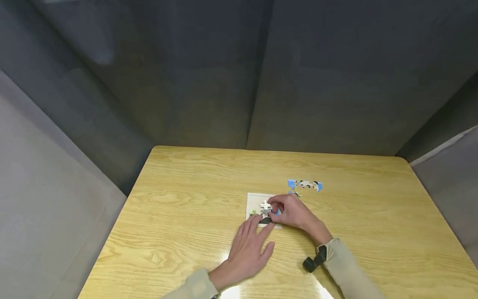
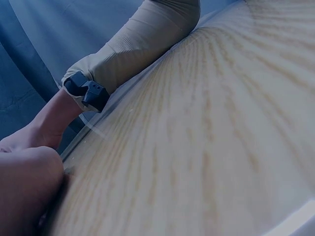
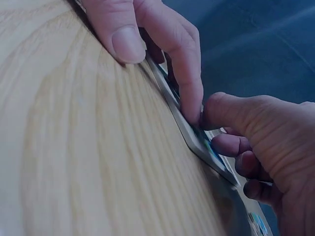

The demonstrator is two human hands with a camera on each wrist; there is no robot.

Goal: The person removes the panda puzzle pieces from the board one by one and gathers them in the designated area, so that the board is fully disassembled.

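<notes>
A small white puzzle tray (image 1: 252, 199) lies on the table with several jigsaw pieces inside it, showing green, black, grey and blue parts. My right hand (image 1: 293, 211) reaches over its right side, thumb and index finger curled about a white and grey puzzle piece (image 1: 266, 205). The fingers of my left hand (image 1: 248, 253) stretch out flat, their tips on the tray's near edge and the pieces there. In the right wrist view, the right thumb (image 3: 226, 110) comes right up to the left index finger (image 3: 189, 73) over the tray's rim (image 3: 197, 150).
Beyond the right hand lie several loose puzzle pieces (image 1: 305, 184) in a loose row, blue, white and black, and another piece (image 1: 295, 194) closer to the hand. The wooden table (image 1: 194, 182) ends at a dark curtain (image 1: 209, 83). A black wrist device (image 1: 315, 259) sits on the right sleeve.
</notes>
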